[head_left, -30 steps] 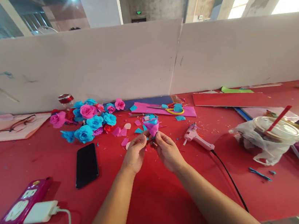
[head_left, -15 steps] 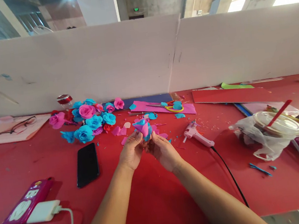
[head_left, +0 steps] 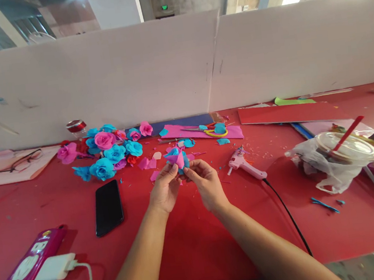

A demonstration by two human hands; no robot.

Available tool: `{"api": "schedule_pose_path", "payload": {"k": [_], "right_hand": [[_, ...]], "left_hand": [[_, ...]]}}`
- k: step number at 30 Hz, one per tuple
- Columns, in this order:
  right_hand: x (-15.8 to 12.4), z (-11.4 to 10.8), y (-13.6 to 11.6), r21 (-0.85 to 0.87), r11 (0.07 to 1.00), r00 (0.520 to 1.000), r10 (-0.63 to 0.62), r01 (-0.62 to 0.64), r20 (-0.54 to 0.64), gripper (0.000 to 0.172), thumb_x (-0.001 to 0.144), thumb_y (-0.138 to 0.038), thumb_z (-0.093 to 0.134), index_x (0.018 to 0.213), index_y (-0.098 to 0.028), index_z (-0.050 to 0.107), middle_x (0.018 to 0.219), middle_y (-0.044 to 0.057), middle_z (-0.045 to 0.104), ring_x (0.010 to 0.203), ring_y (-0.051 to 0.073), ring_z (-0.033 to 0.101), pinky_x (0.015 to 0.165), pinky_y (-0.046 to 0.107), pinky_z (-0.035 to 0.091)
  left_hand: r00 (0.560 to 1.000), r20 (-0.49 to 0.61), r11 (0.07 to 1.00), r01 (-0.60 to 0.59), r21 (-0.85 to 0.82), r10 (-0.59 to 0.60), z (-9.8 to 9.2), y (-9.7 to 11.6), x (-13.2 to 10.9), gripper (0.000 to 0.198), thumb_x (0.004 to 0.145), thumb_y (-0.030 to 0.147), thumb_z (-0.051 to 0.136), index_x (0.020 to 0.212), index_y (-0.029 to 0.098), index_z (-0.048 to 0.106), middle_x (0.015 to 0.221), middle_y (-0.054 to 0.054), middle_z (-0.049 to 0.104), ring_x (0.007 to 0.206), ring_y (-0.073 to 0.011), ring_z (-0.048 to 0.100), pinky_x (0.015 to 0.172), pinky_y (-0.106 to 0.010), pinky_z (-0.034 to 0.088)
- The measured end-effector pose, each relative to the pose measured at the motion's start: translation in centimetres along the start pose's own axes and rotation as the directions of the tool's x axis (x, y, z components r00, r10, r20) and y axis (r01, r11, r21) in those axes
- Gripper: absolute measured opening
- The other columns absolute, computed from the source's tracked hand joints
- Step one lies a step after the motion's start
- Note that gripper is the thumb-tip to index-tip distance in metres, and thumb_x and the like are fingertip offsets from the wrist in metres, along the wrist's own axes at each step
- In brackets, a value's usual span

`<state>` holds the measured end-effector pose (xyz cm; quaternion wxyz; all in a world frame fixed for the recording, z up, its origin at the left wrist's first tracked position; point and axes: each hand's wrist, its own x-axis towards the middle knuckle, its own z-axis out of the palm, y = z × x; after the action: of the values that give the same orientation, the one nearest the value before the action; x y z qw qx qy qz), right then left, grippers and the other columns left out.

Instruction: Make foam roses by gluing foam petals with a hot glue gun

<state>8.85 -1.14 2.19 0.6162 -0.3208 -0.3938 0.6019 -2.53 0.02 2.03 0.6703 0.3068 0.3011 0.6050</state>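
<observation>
At the middle of the head view, over the red desk [head_left: 194,244], the left hand [head_left: 164,191] and the right hand [head_left: 207,184] meet fingertip to fingertip. Between them they pinch a small paper flower [head_left: 176,158] of pink and blue petals. Each hand is closed only at thumb and forefinger around the base of the flower, the other fingers loosely curled. The flower stands above the fingertips, at 12 o'clock from both hands, lifted just clear of the desk.

At 10 o'clock from the hands lies a heap of finished blue and pink paper roses [head_left: 105,150], with loose petal scraps [head_left: 150,164] between the heap and the hands. At 9 o'clock a black phone [head_left: 107,207] lies flat. Farther out at 8 o'clock is a purple power strip [head_left: 34,261] with a white charger [head_left: 54,267] plugged in. At 3 o'clock, near the right hand, a pink glue gun [head_left: 246,169] lies on its side, its black cord [head_left: 286,214] running toward 5 o'clock. At 1 o'clock, yellow-handled scissors [head_left: 212,132] rest on a pink sheet [head_left: 234,132]. Well off at 3 o'clock, a clear plastic bag [head_left: 315,171] holds a lidded cup with a red straw [head_left: 347,131]. A pair of glasses [head_left: 20,161] lies far away at 10 o'clock.
</observation>
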Motion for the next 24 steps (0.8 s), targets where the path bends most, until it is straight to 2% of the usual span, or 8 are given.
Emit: {"api": "schedule_pose_path", "payload": {"k": [3,6,9,11,14,18,21,24], "right_hand": [[0.1,-0.1,-0.1,0.087,0.995,0.998,0.059,-0.057,-0.016,0.019,0.070,-0.030,0.076,0.077,-0.019,0.062,0.065,-0.003,0.064,0.059,0.010,0.059,0.061,0.024,0.046],[0.1,0.1,-0.4,0.153,0.983,0.995,0.102,-0.097,-0.024,0.021,0.066,-0.031,0.078,0.074,-0.019,0.063,0.064,-0.003,0.063,0.056,0.010,0.057,0.060,0.024,0.047],[0.0,0.1,-0.8,0.186,0.977,0.993,0.109,-0.099,-0.043,0.021,0.065,-0.030,0.078,0.073,-0.019,0.063,0.064,-0.003,0.062,0.057,0.010,0.057,0.060,0.024,0.047],[0.1,0.1,-0.9,0.202,0.972,0.989,0.135,-0.122,-0.052,0.021,0.065,-0.030,0.078,0.073,-0.019,0.062,0.063,-0.004,0.060,0.057,0.009,0.056,0.060,0.024,0.048],[0.2,-0.1,-0.9,0.212,0.966,0.985,0.164,-0.148,-0.061,0.021,0.065,-0.029,0.078,0.073,-0.020,0.061,0.064,-0.004,0.059,0.057,0.009,0.055,0.060,0.023,0.047],[0.2,-0.2,-0.4,0.209,0.974,0.988,0.114,-0.090,-0.104,0.020,0.066,-0.028,0.077,0.075,-0.020,0.062,0.068,-0.004,0.060,0.062,0.009,0.055,0.064,0.024,0.047],[0.2,-0.1,0.1,0.197,0.979,0.988,0.081,-0.054,-0.130,0.020,0.066,-0.028,0.076,0.076,-0.019,0.062,0.071,-0.003,0.062,0.066,0.010,0.056,0.068,0.025,0.047],[0.0,0.1,0.6,0.124,0.992,0.988,0.029,-0.010,-0.152,0.017,0.068,-0.029,0.074,0.078,-0.019,0.063,0.073,-0.002,0.062,0.068,0.011,0.055,0.069,0.025,0.046]], "left_hand": [[1.000,0.021,1.000,0.003,0.029,-0.004,0.2,0.2,-0.2,0.015,0.071,0.030,0.074,0.082,0.020,0.072,0.080,-0.004,0.069,0.074,-0.0162,0.060,0.070,-0.031,0.047],[0.998,0.048,0.999,0.028,0.045,-0.031,0.5,0.8,-0.7,0.022,0.072,0.030,0.071,0.092,0.021,0.072,0.089,-0.006,0.070,0.085,-0.0203,0.062,0.078,-0.035,0.047],[0.994,0.086,0.997,0.072,0.004,-0.073,0.5,1.2,-1.0,0.032,0.071,0.027,0.066,0.102,0.022,0.070,0.100,-0.007,0.069,0.087,-0.0205,0.061,0.081,-0.037,0.048],[0.993,0.069,0.995,0.093,-0.020,-0.092,0.4,1.3,-1.0,0.033,0.069,0.025,0.065,0.101,0.022,0.070,0.102,-0.007,0.069,0.086,-0.0198,0.061,0.082,-0.038,0.048],[0.997,0.000,0.997,0.081,0.012,-0.081,0.5,0.9,-0.9,0.024,0.067,0.021,0.069,0.090,0.020,0.071,0.096,-0.005,0.070,0.083,-0.0172,0.062,0.080,-0.035,0.049],[0.996,-0.087,0.991,-0.022,0.129,0.033,1.2,-0.3,-0.7,0.025,0.064,0.021,0.077,0.087,0.019,0.069,0.088,-0.002,0.069,0.079,-0.0139,0.062,0.077,-0.029,0.048],[0.970,-0.191,0.970,-0.109,0.218,0.152,1.5,-1.2,-0.8,0.024,0.062,0.025,0.080,0.079,0.017,0.066,0.079,-0.001,0.068,0.075,-0.0128,0.062,0.076,-0.028,0.047],[0.936,-0.241,0.929,-0.172,0.327,0.258,1.5,-2.0,-0.9,0.025,0.062,0.028,0.080,0.078,0.016,0.066,0.079,-0.002,0.068,0.076,-0.0143,0.062,0.077,-0.029,0.048]]}}
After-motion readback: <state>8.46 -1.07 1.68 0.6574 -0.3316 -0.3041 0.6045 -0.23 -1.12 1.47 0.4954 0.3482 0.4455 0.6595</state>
